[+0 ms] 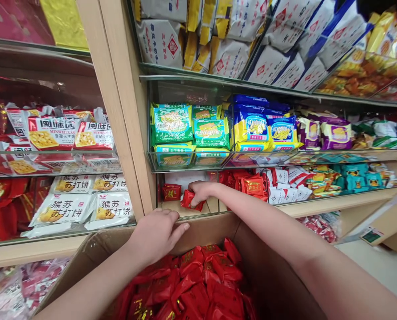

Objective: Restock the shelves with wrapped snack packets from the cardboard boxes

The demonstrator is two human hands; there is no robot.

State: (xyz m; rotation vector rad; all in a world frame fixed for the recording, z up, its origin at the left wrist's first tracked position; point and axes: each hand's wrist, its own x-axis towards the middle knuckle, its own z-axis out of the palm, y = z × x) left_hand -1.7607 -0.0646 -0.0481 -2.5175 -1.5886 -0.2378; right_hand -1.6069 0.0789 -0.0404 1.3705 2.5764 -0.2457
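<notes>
My right hand [201,193] reaches into a low shelf compartment [212,206], its fingers closed around a small red wrapped snack packet [187,200]. Another red packet [172,192] lies to the left in the same compartment. My left hand [156,233] rests over the near edge of an open cardboard box [218,226], by the shelf front. Its thumb stands apart from the other fingers, and nothing shows in it. Inside the box lies a heap of red packets [198,284] like the one in my right hand.
Green biscuit packs [173,124] and blue-yellow packs [252,124] fill the glass-fronted shelf above. A wooden upright [125,98] divides this unit from the left one, which holds white cracker packs [63,206]. More red packets [252,184] sit right of my right hand.
</notes>
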